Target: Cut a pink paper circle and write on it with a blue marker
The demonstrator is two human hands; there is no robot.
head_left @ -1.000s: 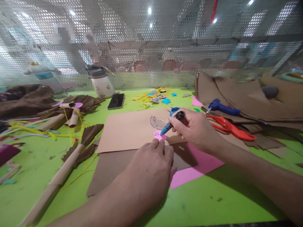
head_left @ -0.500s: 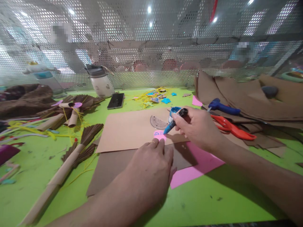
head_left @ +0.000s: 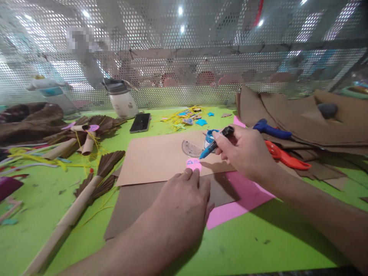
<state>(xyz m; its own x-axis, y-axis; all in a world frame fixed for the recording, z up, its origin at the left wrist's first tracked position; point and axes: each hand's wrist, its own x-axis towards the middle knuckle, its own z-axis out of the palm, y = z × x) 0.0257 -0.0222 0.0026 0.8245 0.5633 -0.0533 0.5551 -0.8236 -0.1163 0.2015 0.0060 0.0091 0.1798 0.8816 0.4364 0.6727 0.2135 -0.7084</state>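
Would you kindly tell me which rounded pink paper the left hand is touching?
The rounded pink paper on the light-brown sheet, near the blue-tipped marker; the others are by brown paper tubes at left.

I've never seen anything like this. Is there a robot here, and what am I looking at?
No robot: these are a person's two bare hands. One camera, worn on the head, looks forward and down, so you see roughly what the person sees.

The right hand holds a dark marker with a blue front end, its tip by a small round pink paper bearing blue marks; whether it touches is unclear. The left hand rests its fingertips on the paper's near edge.

Beneath is a light-brown flat sheet, with a clear half-round protractor on it. Around them on the bright green table are a dark rectangular phone, a white bottle with a dark lid and brown paper pieces.
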